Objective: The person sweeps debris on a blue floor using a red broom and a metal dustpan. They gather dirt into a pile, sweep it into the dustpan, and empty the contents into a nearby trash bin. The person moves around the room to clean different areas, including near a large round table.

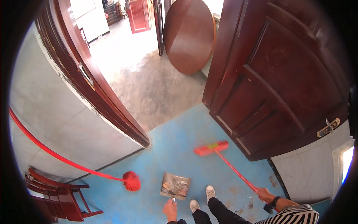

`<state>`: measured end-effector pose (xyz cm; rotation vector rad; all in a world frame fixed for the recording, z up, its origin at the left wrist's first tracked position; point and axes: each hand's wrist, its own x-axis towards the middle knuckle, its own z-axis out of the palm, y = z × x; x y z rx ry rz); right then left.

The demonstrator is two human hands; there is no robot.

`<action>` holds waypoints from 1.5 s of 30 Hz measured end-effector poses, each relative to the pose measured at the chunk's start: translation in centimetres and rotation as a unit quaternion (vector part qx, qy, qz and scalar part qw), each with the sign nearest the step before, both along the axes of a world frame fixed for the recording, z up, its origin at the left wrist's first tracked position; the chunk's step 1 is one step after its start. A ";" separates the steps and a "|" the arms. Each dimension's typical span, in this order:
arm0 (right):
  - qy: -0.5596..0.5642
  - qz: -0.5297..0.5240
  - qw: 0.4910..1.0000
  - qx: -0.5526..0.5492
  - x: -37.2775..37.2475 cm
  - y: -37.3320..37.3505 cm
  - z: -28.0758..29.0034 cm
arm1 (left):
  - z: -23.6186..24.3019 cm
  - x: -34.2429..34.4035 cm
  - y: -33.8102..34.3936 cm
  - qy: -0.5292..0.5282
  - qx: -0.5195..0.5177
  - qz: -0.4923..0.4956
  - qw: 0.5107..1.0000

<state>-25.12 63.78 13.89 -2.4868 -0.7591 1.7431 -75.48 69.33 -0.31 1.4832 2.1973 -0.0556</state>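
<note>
My left hand [170,211] is closed round the short handle of a metal dustpan [175,185], which lies low over the blue floor in front of my shoes. Grey dust and bits of debris sit in its pan. On the right, my right hand [265,195] grips the red handle of a broom [238,171]. The broom's red head [211,148], blurred at its left end, is on the floor ahead, between the doorway and the open door. A dark band circles my right wrist, and the sleeve is striped.
A red round-headed brush [131,181] on a long pole leans at the left wall. Nearby stands a dark red wooden chair [71,199]. An open brown door [287,82] fills the right side. Beyond the doorway, a round tabletop [189,37] leans upright. Dirt specks mark the floor near my right arm.
</note>
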 end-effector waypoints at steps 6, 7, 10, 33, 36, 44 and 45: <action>0.127 -0.156 0.957 -0.207 3.9 -8.2 2.2 | -3.7 -2.2 0.2 -0.034 0.029 -0.058 0.997; 0.128 -0.192 0.946 -0.227 4.9 -10.1 1.4 | -4.6 -0.7 0.7 -0.071 0.015 -0.072 0.995; 0.164 -0.163 0.957 -0.175 7.9 -9.5 -5.4 | -3.3 -0.2 4.2 -0.133 -0.049 -0.071 0.987; 0.200 -0.249 0.947 -0.039 -2.3 29.5 5.3 | 19.7 2.2 39.6 -0.593 -0.108 0.206 0.771; 0.207 -0.232 0.950 -0.035 -3.2 35.3 6.1 | 20.9 2.3 45.9 -0.597 -0.091 0.191 0.774; 0.164 -0.240 0.954 -0.074 -6.0 46.6 8.1 | 23.1 2.4 61.4 -0.599 -0.039 0.249 0.760; 0.153 -0.224 0.959 -0.081 -6.3 48.4 8.2 | 22.9 2.2 63.3 -0.599 -0.024 0.261 0.756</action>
